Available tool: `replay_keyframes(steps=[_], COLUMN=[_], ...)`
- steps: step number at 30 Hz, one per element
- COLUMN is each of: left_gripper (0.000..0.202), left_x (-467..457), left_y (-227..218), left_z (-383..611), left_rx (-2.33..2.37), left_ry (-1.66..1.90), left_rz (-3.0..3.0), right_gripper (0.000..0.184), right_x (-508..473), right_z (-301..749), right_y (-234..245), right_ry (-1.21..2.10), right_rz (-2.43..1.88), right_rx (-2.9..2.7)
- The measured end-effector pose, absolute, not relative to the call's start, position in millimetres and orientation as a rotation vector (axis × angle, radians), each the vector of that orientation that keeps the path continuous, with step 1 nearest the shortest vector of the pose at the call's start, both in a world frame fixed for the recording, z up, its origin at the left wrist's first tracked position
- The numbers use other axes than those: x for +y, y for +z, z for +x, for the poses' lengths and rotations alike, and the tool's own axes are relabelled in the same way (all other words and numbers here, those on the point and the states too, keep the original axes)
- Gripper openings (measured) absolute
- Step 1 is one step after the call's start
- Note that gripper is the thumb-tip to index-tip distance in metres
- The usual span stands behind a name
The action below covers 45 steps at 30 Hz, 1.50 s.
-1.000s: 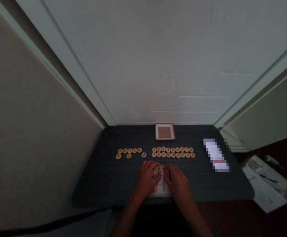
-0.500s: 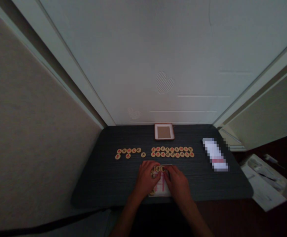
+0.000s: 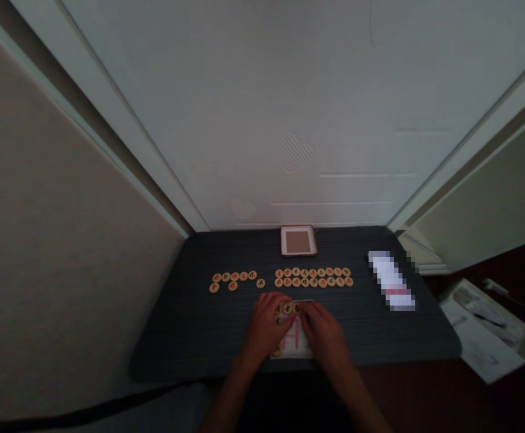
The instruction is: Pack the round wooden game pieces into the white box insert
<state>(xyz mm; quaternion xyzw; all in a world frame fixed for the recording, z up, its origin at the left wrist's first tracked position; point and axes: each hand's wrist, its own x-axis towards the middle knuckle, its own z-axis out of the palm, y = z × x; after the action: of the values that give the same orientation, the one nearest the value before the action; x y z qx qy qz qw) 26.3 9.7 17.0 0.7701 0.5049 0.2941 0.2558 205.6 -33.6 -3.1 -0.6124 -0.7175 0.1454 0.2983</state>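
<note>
Over a white sheet with pink lines (image 3: 291, 341), my left hand (image 3: 266, 325) arches with its thumb and fingers apart. Several round wooden xiangqi pieces with dark characters lie within that gap, among them one xiangqi piece (image 3: 287, 308) in the top row. At the right end of this row, my right hand (image 3: 326, 334) has thumb and forefinger on another xiangqi piece (image 3: 296, 308). The left thumb tip is close to the same piece. Part of the sheet's left side and some pieces there are hidden under my left hand.
The dark table (image 3: 176, 337) bears two rows of xiangqi pieces (image 3: 314, 282) beyond my hands. A looser group of xiangqi pieces (image 3: 234, 276) lies left of them. A shallow square tray (image 3: 298, 254) is at the back; a pixelated object (image 3: 392, 281) lies at the right.
The whole view has shifted slightly. My hands keep the same pose around the pieces, and no piece has visibly moved on the table.
</note>
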Motion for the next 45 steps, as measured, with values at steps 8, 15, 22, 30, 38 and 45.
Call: replay_keyframes(steps=[8,15,22,30,38,45], left_gripper=[0.033,0.029,0.028,0.02,0.019,0.021], left_x=[10.2,9.9,7.8,8.3,8.1,8.0], left_y=[22.5,20.0,25.3,27.2,24.1,23.1], left_z=[33.2,36.6,36.3,36.8,37.2,36.9], left_rx=[1.408,1.413,1.415,1.393,1.401,1.395], left_ry=[0.697,0.666,0.636,0.587,0.603,0.622], left_rz=[2.195,2.184,2.189,2.219,2.218,2.212], right_gripper=[0.023,0.023,0.022,0.02,0.019,0.02], right_x=[-38.6,-37.4,-33.9,-32.4,-32.8,-32.0], right_z=[215.2,215.5,215.2,215.8,217.6,217.6], right_y=[-4.5,-7.4,-10.5,-13.7,-14.3,-13.8], right_ry=[0.345,0.427,0.419,0.393,0.427,0.423], right_rz=[-1.638,-1.612,-1.576,-1.537,-1.525,-1.535], right_rx=[-1.65,-1.569,-1.551,-1.521,-1.524,-1.513])
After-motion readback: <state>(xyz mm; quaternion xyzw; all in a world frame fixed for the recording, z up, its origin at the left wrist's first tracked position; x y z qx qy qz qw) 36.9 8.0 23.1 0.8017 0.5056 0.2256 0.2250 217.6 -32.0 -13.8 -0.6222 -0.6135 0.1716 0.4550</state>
